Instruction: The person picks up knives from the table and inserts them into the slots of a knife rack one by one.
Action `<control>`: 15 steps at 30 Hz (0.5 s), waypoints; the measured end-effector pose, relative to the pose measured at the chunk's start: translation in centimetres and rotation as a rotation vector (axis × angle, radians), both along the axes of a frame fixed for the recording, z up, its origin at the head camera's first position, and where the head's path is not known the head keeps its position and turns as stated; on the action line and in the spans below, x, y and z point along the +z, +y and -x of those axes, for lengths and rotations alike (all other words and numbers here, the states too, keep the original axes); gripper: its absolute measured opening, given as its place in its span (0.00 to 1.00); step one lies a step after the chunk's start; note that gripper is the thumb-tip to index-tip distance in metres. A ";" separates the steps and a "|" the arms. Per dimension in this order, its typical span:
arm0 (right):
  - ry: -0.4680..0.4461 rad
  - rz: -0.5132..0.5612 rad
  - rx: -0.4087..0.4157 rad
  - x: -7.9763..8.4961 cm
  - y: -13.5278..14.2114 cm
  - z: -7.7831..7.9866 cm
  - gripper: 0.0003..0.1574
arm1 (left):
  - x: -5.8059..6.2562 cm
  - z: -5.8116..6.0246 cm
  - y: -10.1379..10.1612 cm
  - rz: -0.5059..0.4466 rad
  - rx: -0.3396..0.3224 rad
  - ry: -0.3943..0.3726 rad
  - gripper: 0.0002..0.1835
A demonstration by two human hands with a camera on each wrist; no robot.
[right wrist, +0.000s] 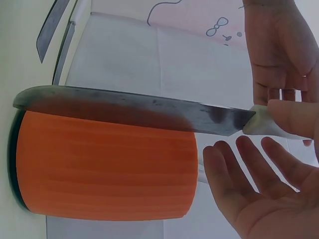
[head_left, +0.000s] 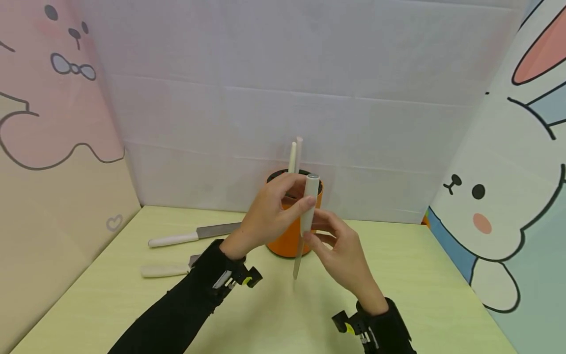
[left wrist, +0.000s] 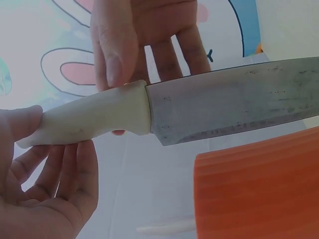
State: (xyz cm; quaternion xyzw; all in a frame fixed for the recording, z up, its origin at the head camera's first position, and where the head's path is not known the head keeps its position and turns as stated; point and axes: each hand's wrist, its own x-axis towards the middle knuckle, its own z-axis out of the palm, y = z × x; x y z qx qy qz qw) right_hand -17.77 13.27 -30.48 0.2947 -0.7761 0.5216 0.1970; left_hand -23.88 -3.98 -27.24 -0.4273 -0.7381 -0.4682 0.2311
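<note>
A kitchen knife point(head_left: 311, 189) with a white handle hangs upright, blade down, in front of an orange knife block point(head_left: 282, 242). My left hand point(head_left: 267, 209) pinches the handle near its top end. Lower down, my right hand point(head_left: 347, 253) has its thumb against the handle close to the blade, with fingers behind it. The wide blade point(left wrist: 224, 97) shows dark specks in the left wrist view. Over in the right wrist view, the blade point(right wrist: 149, 107) passes alongside the orange block point(right wrist: 107, 169). Part of the handle is hidden by my fingers.
Two white handles point(head_left: 293, 157) stick up from the block's dark top. To the left on the pale table point(head_left: 265, 314) lie a white-handled knife point(head_left: 174, 240) and a second one point(head_left: 164, 271), partly hidden by my left arm. A white wall covering point(head_left: 212, 147) stands behind.
</note>
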 end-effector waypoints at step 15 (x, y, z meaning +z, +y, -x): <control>0.049 -0.141 -0.101 -2.2 2.3 2.2 0.28 | 8.2 -2.3 -0.2 -0.004 0.014 -0.013 0.14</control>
